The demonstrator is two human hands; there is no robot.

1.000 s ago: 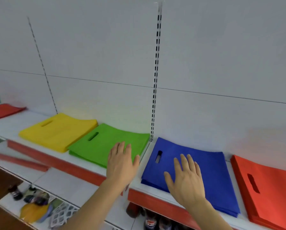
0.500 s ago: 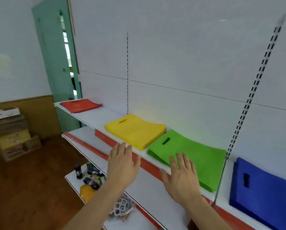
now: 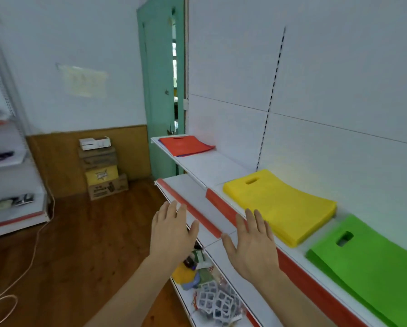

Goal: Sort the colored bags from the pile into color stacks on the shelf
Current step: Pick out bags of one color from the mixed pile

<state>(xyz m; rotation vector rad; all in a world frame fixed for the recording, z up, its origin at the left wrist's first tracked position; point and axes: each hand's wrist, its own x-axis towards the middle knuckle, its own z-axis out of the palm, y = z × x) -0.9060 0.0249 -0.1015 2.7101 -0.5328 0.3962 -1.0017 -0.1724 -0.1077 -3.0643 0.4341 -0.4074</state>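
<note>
Both hands hover spread and empty, left hand (image 3: 171,232) nearer the mixed pile (image 3: 186,145) lying beyond the yellow stack (image 3: 280,206).

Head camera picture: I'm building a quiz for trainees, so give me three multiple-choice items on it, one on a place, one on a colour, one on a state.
1. Where is the red pile? A far end of the shelf, by the door; B floor; C on the yellow stack
2. Colour of the stack nearest the camera? A blue; B green; C red
3. The left hand and right hand are: A gripping bags; B fists; C open, empty

A, it lies at the shelf's end; B, green at lower right; C, fingers spread, holding nothing.
</note>
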